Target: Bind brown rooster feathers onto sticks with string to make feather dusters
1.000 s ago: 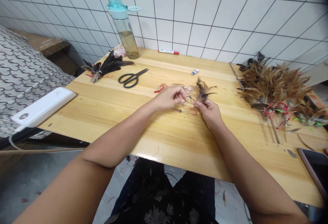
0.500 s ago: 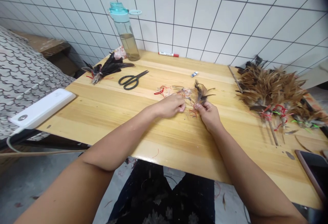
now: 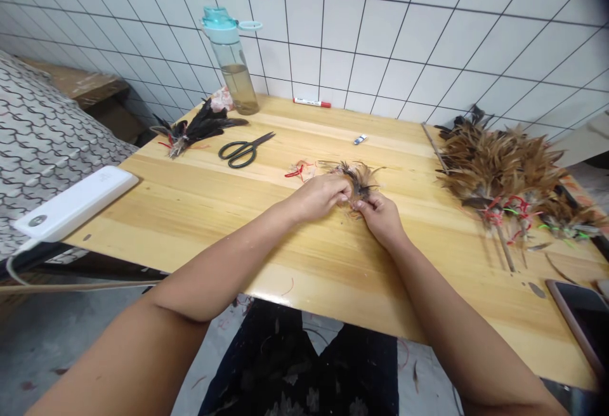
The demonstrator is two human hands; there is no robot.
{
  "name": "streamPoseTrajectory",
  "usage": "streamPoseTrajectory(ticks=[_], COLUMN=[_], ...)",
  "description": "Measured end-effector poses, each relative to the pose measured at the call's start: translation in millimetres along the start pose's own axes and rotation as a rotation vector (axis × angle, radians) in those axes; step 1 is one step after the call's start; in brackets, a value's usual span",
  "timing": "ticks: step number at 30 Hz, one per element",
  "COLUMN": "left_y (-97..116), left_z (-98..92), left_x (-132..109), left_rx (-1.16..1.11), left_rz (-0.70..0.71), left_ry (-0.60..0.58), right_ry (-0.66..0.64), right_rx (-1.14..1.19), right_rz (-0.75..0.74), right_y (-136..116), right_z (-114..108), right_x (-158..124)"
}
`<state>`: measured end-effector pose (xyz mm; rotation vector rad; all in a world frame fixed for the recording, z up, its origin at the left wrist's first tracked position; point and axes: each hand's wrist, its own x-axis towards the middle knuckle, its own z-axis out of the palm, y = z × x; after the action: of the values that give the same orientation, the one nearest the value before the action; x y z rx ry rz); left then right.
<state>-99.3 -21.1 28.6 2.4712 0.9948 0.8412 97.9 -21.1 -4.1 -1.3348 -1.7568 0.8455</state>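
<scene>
A small bunch of brown and black feathers stands over the middle of the table, its tips pointing up and away from me. My right hand pinches its base between thumb and fingers. Close beside it, my left hand is closed with curled fingers near the base of the bunch; what it grips, if anything, is hidden. Red string scraps lie just beyond my left hand. Black-handled scissors rest farther left, their blades pointing away to the right.
Dark feathers and a water bottle are at the back left. A white power bank sits at the left edge. Brown feather bundles cover the right side, with a phone nearer me. A red-capped marker lies by the wall.
My right hand has moved left with the feather bunch, closing the gap to my left hand. My left hand has shifted slightly right.
</scene>
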Motion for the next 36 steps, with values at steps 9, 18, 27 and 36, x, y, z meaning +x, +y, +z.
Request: streamPoseTrajectory(ticks=[9,18,27,36], left_y=[4,4,1,8], left_z=[6.4,11.6,-4.7,24.3], left_x=[2,1,1,6], left_rx=[0.053,0.087,0.100,-0.348], left_rz=[0.020,0.079,-0.168,-0.455], left_ry=[0.002,0.034,0.510,0.137], right_ry=[-0.042,-0.065,0.014,0.045], right_rx=[-0.015,0.050,0.400,-0.056], right_rz=[-0.023,-0.038,0.154,-0.029], right_y=[1,-4,12,10], right_z=[0,1,3,2], right_x=[0,-1,2,3])
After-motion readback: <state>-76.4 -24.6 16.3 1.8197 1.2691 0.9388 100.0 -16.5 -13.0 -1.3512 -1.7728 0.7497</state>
